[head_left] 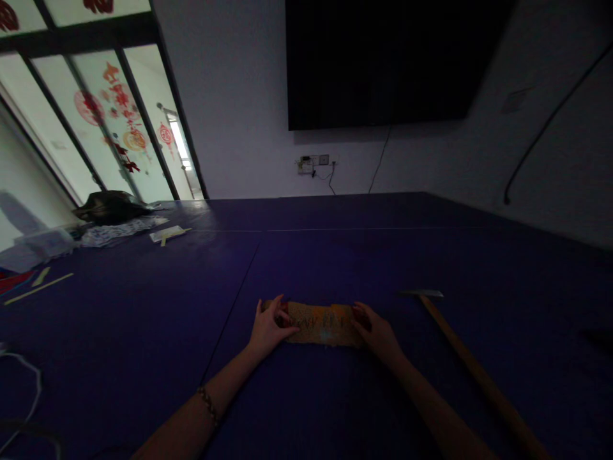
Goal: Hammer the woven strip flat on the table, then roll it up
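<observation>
A rough brown strip (320, 323) with ragged edges and a row of dark marks lies crosswise on the purple surface (345, 396). I cannot make out its material. My left hand (272, 326) grips its left end, thumb over the front and fingers at the top edge. At the other end, my right hand (376, 329) is closed round it, with something dark red under the fingers. Reddish bits also show beneath the left fingers. To the right of my right hand lies a long wooden-handled tool (472, 364) with a narrow metal head, touched by neither hand.
At the far left are a dark bag (112, 207), crumpled patterned cloth (119, 231), a white packet (167, 234) and yellow strips (41, 289). A white cable (36, 383) curls at the near left. A large black screen (383, 64) hangs on the wall above power sockets (316, 161).
</observation>
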Motion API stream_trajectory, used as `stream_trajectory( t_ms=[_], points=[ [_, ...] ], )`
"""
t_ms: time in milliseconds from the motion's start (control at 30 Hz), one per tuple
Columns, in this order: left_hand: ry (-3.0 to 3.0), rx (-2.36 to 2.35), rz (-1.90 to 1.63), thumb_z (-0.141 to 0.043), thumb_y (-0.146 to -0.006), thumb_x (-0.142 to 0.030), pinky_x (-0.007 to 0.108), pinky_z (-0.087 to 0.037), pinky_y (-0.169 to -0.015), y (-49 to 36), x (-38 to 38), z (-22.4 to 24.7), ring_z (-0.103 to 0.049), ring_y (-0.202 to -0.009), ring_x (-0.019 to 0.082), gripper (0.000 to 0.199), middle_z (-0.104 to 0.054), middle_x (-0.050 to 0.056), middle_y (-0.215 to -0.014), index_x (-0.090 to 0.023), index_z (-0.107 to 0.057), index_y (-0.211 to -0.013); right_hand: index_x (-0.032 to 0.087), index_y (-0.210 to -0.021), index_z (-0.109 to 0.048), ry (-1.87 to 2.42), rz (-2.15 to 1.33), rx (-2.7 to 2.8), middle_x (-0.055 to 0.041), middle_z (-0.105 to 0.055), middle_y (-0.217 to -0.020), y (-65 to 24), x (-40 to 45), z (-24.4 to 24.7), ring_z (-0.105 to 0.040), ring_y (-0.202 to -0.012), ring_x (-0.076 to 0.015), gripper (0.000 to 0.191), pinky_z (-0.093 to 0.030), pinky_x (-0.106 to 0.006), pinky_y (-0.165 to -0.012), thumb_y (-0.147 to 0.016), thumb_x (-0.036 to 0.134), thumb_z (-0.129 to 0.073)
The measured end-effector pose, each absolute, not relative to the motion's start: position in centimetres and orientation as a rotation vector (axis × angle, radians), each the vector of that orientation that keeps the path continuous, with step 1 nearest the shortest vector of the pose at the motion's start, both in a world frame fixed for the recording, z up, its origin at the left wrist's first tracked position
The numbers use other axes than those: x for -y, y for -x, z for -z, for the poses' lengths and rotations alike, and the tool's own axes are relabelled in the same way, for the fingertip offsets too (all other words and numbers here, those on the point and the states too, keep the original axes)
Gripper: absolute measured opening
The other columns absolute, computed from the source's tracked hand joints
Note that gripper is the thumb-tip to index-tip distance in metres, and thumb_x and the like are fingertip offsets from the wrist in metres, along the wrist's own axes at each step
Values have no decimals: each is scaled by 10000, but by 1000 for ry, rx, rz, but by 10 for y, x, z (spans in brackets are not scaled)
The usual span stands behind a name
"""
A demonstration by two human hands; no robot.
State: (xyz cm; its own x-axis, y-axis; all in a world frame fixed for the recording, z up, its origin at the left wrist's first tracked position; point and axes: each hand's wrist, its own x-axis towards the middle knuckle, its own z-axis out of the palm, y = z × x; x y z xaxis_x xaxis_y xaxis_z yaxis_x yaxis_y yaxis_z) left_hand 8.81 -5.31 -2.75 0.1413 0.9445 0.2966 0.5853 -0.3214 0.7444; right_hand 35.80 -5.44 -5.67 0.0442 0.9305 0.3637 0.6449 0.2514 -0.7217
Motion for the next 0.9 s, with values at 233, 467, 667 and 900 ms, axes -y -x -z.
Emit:
stream_trajectory(
  t_ms=[233, 467, 667, 900],
  points=[
    [-1924, -1499, -1028, -684, -553, -381, 492, -63, -1016, -88, 48, 34, -567, -969, 241, 694, -677, -22, -653, -207, -425, -1173, 184, -1045, -530, 1483, -432, 1672, -99, -648, -973, -359, 54, 57, -615, -891, -231, 363, -489, -394, -804, -693, 274, -513],
    [-1918, -1526, -1003, -678, -557, -403, 487, -92, -1013, -88, 47, 37, -586, -927, 239, 653, -673, -20, -639, -199, -461, -1138, 188, -1049, -521, 1464, -433, 1658, -90, -650, -968, -358, 54, 59, -617, -886, -221, 362, -488, -386, -809, -700, 288, -510],
    [-1931, -1538, -976, -666, -573, -411, 485, -85, -1014, -88, 47, 35, -587, -921, 231, 636, -683, 0, -678, -183, -465, -1132, 169, -1057, -505, 1490, -452, 1683, -108, -644, -985, -358, 55, 56, -612, -900, -227, 365, -483, -388, -816, -709, 277, -496],
    [-1867, -1395, -1069, -702, -529, -383, 494, 20, -1025, -83, 53, 30, -545, -1002, 231, 715, -695, -2, -762, -201, -434, -1166, 169, -1064, -502, 1498, -478, 1657, -105, -639, -991, -361, 52, 59, -607, -907, -225, 377, -484, -382, -812, -703, 279, -509]
  ],
)
